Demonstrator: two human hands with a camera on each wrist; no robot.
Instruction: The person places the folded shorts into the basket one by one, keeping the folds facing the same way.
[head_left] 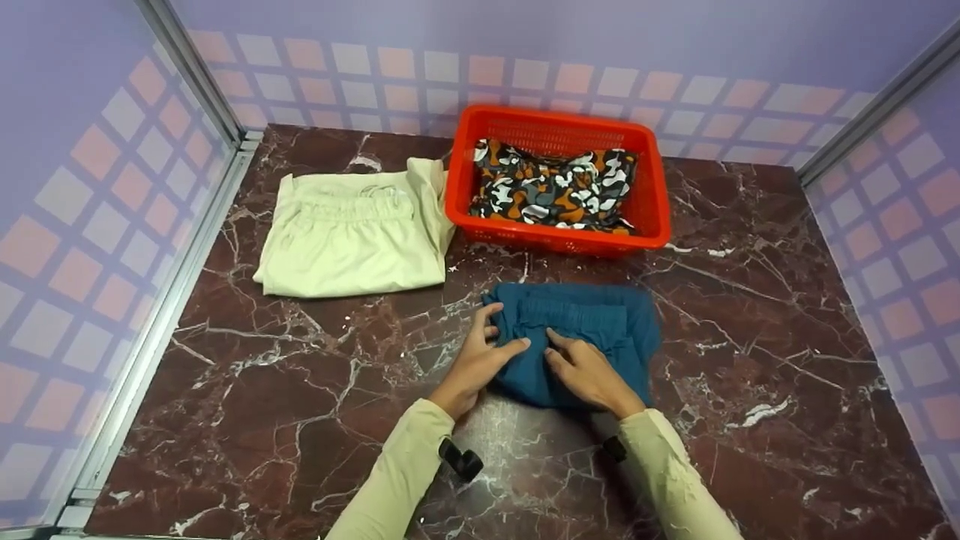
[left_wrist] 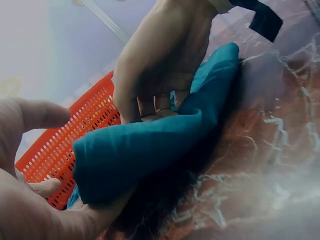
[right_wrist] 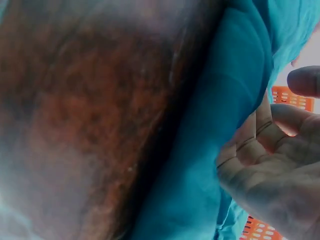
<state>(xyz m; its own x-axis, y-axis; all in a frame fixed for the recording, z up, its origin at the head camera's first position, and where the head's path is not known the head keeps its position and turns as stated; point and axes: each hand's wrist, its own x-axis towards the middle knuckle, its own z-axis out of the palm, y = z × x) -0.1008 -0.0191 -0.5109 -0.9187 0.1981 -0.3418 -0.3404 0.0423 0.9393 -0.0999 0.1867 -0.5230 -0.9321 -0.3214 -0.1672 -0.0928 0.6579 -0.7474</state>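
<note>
A folded blue garment (head_left: 577, 319) with a gathered waistband lies on the tabletop in front of me. My left hand (head_left: 480, 360) is at its left edge, the thumb stretched out over the cloth. In the left wrist view, part of the left hand (left_wrist: 30, 210) passes behind the raised teal fold, and the thumb stands apart from it. My right hand (head_left: 592, 371) rests on the garment's near half. From the right wrist view, the right hand's (right_wrist: 280, 170) fingers bend against the cloth, their tips partly hidden.
A red plastic basket (head_left: 559, 238) with a patterned black, orange and white garment (head_left: 555, 187) inside stands behind the blue one. To the left lies a folded cream garment (head_left: 352, 247) with a drawstring waistband. Patterned panels (head_left: 112, 187) enclose the marbled tabletop (head_left: 300, 420) at the sides and back.
</note>
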